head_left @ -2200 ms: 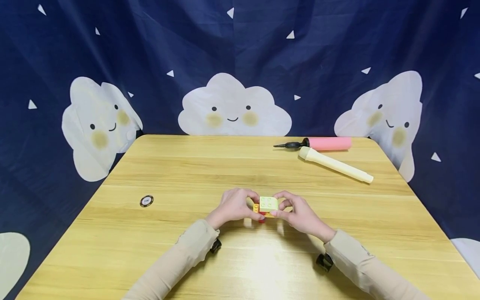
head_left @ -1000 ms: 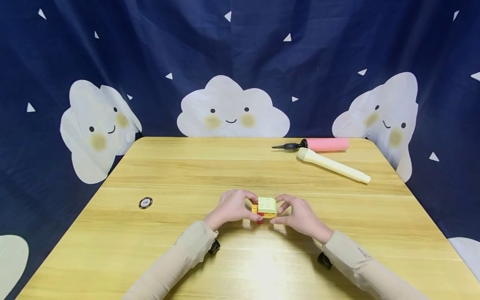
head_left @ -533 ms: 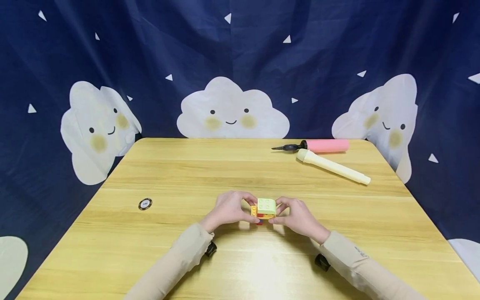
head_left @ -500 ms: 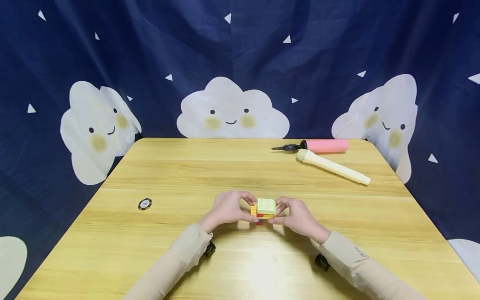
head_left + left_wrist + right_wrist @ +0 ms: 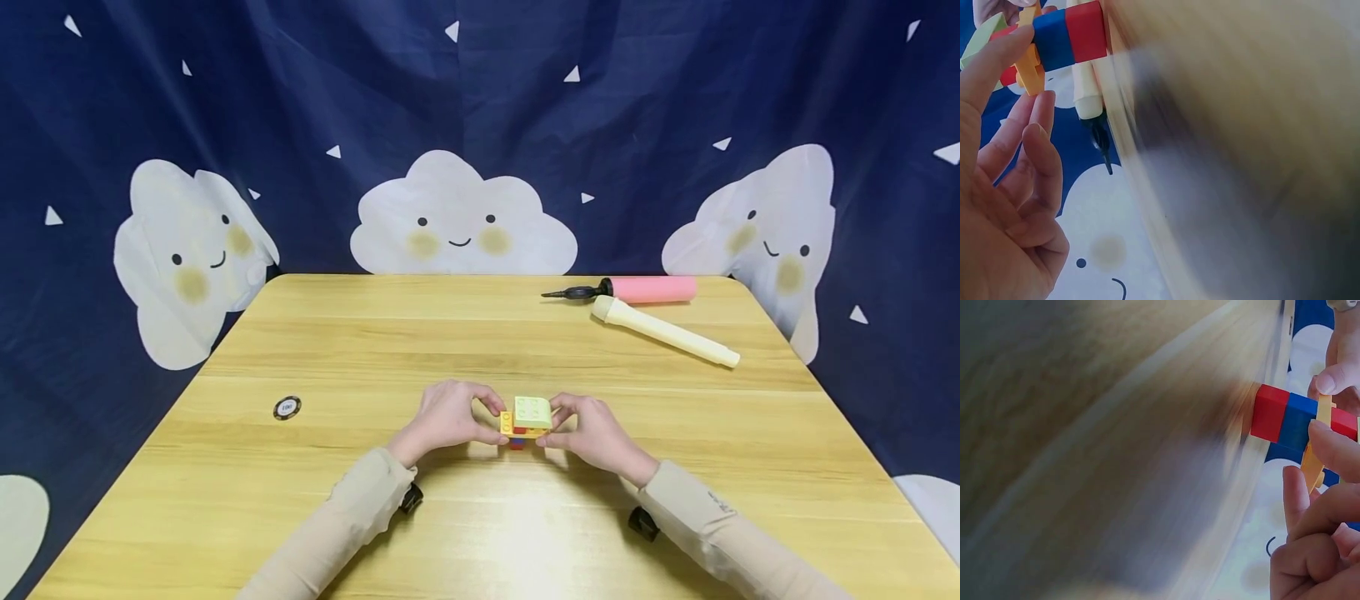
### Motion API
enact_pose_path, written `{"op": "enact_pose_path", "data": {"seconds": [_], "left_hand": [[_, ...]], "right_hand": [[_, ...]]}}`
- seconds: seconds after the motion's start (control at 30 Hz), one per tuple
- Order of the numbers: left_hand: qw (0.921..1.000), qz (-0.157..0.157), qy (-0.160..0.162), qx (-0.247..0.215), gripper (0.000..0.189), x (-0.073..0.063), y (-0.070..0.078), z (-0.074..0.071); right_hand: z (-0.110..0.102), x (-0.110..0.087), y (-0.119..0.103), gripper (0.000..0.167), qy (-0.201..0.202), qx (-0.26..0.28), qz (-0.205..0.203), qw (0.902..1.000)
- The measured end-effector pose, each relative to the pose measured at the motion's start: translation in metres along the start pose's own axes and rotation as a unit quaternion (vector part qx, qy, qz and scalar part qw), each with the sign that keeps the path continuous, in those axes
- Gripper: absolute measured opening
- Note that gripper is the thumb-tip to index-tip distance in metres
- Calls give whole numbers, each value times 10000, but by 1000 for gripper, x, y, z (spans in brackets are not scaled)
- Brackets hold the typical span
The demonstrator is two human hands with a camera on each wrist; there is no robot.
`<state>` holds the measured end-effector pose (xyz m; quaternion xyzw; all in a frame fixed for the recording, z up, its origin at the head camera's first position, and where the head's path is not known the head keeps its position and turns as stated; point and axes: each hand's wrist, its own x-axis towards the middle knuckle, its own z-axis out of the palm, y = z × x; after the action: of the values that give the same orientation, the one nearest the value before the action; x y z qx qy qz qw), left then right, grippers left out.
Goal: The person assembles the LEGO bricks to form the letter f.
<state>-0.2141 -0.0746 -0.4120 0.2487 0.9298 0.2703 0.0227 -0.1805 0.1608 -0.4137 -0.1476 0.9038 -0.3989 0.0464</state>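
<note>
A small stack of toy building blocks point(image 5: 532, 412) stands upright between both hands, its base right at the tabletop. From the bottom it runs red block point(image 5: 1270, 412), blue block point(image 5: 1054, 40), orange plate point(image 5: 506, 422), another red block point(image 5: 1344, 422) and a light green block with a rounded edge on top. My left hand point(image 5: 452, 418) pinches the left end of the orange plate between thumb and fingers. At the plate's other end, my right hand point(image 5: 596, 433) pinches with thumb and forefinger, the remaining fingers curled in the right wrist view.
The wooden table point(image 5: 420, 333) stretches back to a dark blue curtain point(image 5: 300, 75) with cloud prints. A black-and-white chip marked 100 point(image 5: 287, 407) lies at left. Toward the back right are a cream microphone-shaped stick point(image 5: 667, 332) and a pink hand pump point(image 5: 652, 289).
My right hand left the light green block, stood briefly apart, then came in at the orange plate. My left hand slid a little left along the plate, and the blue block now shows.
</note>
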Motion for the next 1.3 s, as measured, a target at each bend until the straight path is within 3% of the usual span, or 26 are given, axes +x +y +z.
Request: {"op": "enact_pose_path", "data": {"seconds": [0.23,0.4,0.57,0.9,1.3], "left_hand": [[9999,37,133,-26,33,2,-3,-3],[9995,37,311,-64,35,8,-4,-6],[9995,-43,296,-83,35,14,-6,-5],[9980,-186,535,293,24,28,-7,-1],[9973,-332,381,541,22,38,-9,6]], "right_hand": [[-4,4,-2,41,60,254,89,9996],[-11,15,-2,41,254,588,313,9975],[-14,28,1,42,232,697,444,9963],[-14,46,3,39,66,1110,1153,9871],[-7,55,9,35,152,1133,1524,9817]]}}
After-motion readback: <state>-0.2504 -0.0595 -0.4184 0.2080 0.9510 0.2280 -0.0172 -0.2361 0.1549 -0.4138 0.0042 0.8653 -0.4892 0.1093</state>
